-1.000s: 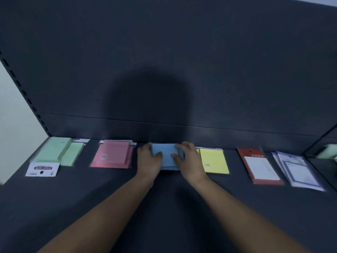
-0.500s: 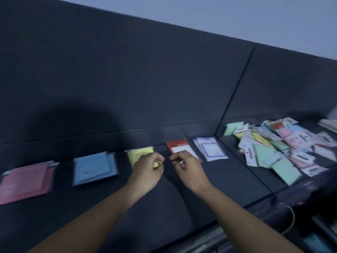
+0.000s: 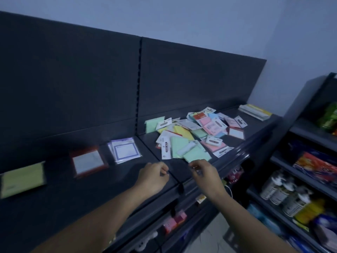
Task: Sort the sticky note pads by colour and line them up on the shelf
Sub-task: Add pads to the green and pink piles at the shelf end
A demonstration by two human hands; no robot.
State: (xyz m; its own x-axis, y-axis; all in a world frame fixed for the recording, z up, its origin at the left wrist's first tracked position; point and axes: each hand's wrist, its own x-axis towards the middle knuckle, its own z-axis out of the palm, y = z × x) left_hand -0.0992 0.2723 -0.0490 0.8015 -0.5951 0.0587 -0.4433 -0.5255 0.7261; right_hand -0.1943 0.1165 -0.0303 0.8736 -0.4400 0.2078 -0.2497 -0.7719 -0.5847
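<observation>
A jumbled pile of sticky note pads (image 3: 197,136) in green, yellow, pink and blue lies on the right section of the dark shelf (image 3: 54,194). Lined up to its left are a purple-bordered pad (image 3: 125,150), a red-framed pad (image 3: 88,162) and a yellow pad (image 3: 22,178). My left hand (image 3: 152,178) hovers over the shelf's front with fingers loosely curled, holding nothing. My right hand (image 3: 205,175) hangs just in front of the pile's green pads (image 3: 196,155), fingers loosely bent and holding nothing.
A white and yellow stack (image 3: 254,111) sits at the shelf's far right end. A second shelf unit (image 3: 310,161) with bottles and packets stands to the right. Lower shelves with small goods run under the front edge.
The view has swung right from the blue and pink pads to the mixed pile. Both hands let go of the blue pad and moved right toward the pile, holding nothing.
</observation>
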